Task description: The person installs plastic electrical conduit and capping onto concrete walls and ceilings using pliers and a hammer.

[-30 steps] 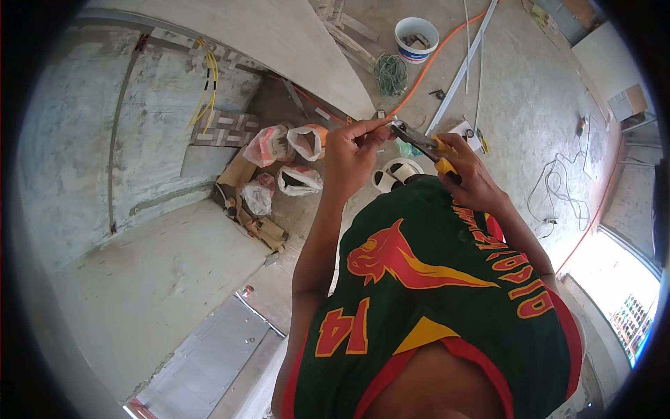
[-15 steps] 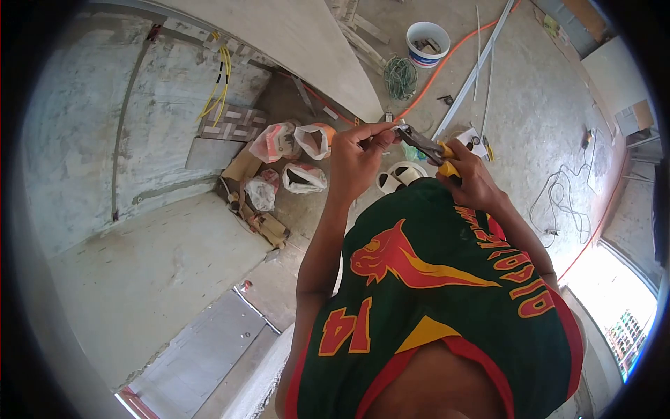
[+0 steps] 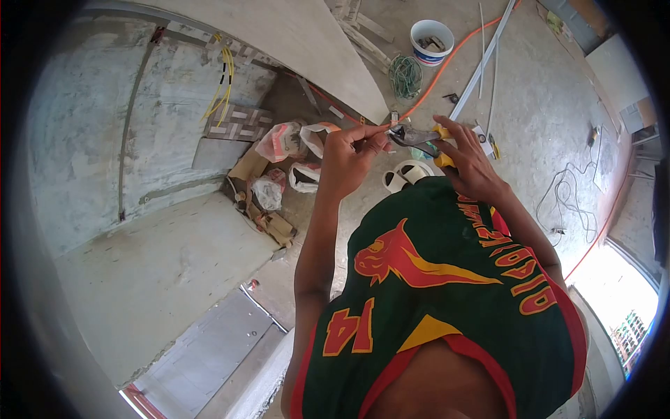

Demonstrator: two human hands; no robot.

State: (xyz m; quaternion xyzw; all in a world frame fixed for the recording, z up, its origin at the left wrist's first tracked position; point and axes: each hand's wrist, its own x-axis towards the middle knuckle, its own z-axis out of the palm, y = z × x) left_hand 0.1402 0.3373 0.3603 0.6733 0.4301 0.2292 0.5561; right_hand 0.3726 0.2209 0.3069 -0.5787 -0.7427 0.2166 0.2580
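Note:
Yellow-handled pliers (image 3: 419,137) are in my right hand (image 3: 469,162), whose fingers lie over the handles. Their dark metal jaws point left, toward the fingertips of my left hand (image 3: 352,157). The thumb and index finger of my left hand are pinched together close beside the jaws. Whatever lies between those fingertips is too small to make out. Both hands are above the floor, in front of the green and red jersey (image 3: 433,258).
A white bucket (image 3: 431,43) with things inside stands ahead, beside coiled green wire (image 3: 405,77) and an orange hose (image 3: 453,50). Open bags (image 3: 283,142) sit at the left. Metal strips (image 3: 480,70) lie on the floor, and a cable (image 3: 569,199) loops at the right.
The fingers of my right hand have loosened and straightened somewhat on the pliers. Both hands have shifted slightly, and the pliers are more level. The view has moved a little.

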